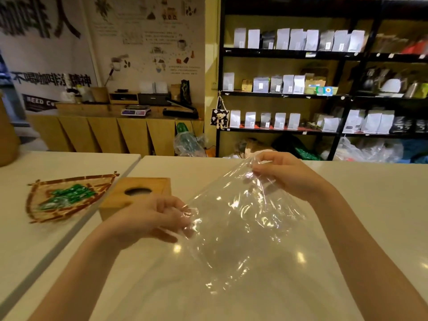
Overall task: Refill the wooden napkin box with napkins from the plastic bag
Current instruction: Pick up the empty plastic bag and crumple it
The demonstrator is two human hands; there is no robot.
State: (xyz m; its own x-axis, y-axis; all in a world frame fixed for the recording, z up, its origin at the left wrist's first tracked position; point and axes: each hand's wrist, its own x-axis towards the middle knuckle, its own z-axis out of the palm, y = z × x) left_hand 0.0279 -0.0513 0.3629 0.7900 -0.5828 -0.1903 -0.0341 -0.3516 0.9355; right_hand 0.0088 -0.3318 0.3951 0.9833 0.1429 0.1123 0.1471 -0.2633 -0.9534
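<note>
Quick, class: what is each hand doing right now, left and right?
Left hand: closed, pinching the near edge of the clear plastic bag.
Right hand: closed, gripping the bag's far upper edge.

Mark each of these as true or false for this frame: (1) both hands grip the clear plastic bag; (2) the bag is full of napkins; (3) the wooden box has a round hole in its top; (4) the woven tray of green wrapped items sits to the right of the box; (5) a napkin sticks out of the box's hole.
1. True: the left hand and the right hand both pinch the clear plastic bag.
2. False: the bag looks see-through and empty.
3. True: the square wooden napkin box shows a dark round opening on top.
4. False: the fan-shaped woven tray lies to the left of the box.
5. False: nothing sticks out of the hole.
</note>
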